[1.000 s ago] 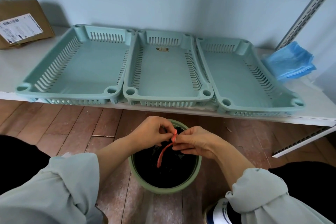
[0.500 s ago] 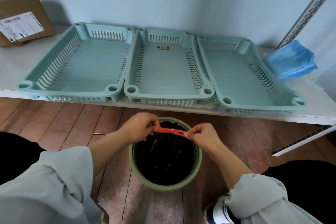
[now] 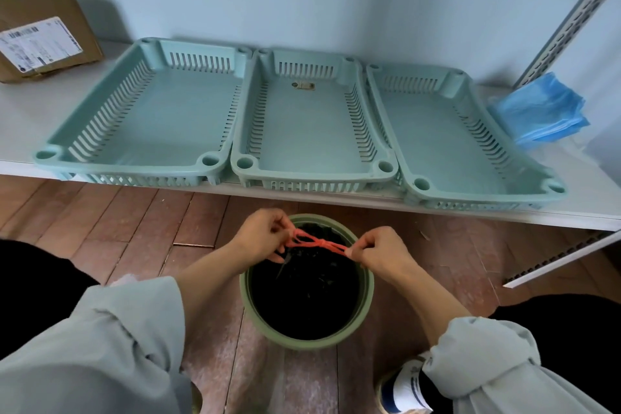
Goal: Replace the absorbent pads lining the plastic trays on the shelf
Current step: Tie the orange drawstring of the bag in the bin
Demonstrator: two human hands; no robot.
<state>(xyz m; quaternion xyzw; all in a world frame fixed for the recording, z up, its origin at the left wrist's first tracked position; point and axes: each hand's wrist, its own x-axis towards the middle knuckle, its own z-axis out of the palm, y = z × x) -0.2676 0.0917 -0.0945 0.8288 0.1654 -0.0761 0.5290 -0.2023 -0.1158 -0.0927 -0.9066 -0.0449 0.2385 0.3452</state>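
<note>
Three teal slotted plastic trays stand side by side on the white shelf (image 3: 20,118): the left tray (image 3: 158,118), the middle tray (image 3: 309,131) and the right tray (image 3: 450,141). No pad shows inside any of them. A stack of folded blue pads (image 3: 541,107) lies on the shelf right of the trays. Below the shelf, my left hand (image 3: 262,235) and my right hand (image 3: 379,252) each pinch an end of a red drawstring (image 3: 317,243), stretched with a knot in the middle over a green bin (image 3: 248,299) lined with a black bag (image 3: 305,292).
A brown cardboard box (image 3: 43,33) with a label sits at the shelf's back left. A slotted metal upright (image 3: 568,13) rises at the right. The floor is reddish wood. A shoe (image 3: 403,386) shows at the bottom right.
My hands lifted the red drawstring, then drew apart sideways, pulling it taut over the bin; a knot now shows in its middle.
</note>
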